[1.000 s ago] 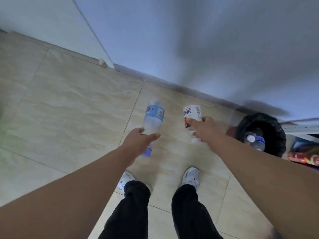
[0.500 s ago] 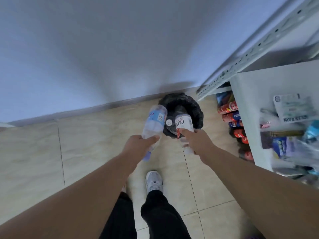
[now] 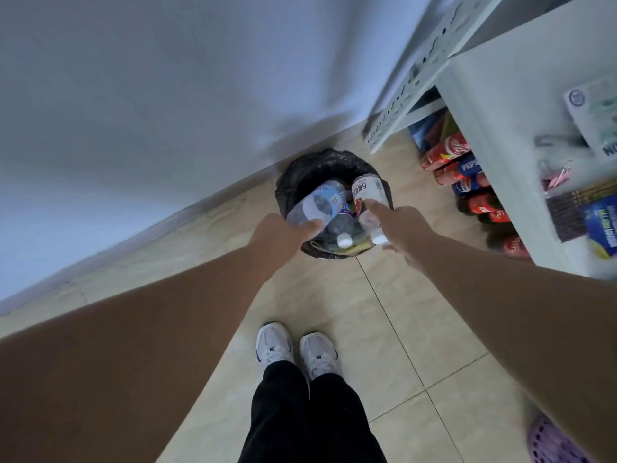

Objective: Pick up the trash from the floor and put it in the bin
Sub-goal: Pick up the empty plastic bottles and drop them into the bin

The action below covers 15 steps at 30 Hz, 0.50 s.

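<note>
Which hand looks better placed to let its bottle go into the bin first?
Left, probably. The left hand holds the blue-label bottle over the middle of the bin opening. The right hand holds the white-label bottle nearer the rim, with its cap about at the near edge.

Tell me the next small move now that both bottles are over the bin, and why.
Probably let go with both hands. The left hand holds the clear blue-labelled plastic bottle and the right hand the white-labelled plastic bottle directly above the black-lined round bin, which already holds another bottle, so they should drop inside.
</note>
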Tool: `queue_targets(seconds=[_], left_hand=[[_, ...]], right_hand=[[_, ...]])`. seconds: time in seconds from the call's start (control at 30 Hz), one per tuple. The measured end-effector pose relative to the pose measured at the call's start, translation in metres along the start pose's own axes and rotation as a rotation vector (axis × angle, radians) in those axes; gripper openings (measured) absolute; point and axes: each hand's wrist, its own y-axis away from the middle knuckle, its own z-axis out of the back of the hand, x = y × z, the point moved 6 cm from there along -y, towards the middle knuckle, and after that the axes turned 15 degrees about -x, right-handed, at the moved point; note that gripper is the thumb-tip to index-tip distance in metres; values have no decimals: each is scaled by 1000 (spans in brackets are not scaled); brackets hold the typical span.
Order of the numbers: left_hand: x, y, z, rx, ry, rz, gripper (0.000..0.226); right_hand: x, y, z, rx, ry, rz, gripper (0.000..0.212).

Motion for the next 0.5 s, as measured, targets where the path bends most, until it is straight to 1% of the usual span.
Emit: queue_targets(seconds=[0.07, 0.13, 0.2, 0.27, 0.37, 0.5], left_hand=[[4, -11, -7, -31, -46, -39, 90], [12, -14, -8, -43, -114, -54, 97], [21, -16, -9, -37, -179, -69, 96], [29, -15, -10, 0, -231, -72, 93], [28, -13, -8, 44, -277, -103, 88], [17, -12, -5, 34, -279, -144, 84]], right_hand=[[-20, -8, 0, -43, 24, -37, 61], [-42, -8, 3, -63, 73, -73, 63], [-65, -5, 5, -48, 96, -120, 66], [-83, 0, 7, -18, 115, -150, 63], [-89, 1, 8, 26, 140, -120, 52], [-70, -9, 5, 50, 185, -36, 48]])
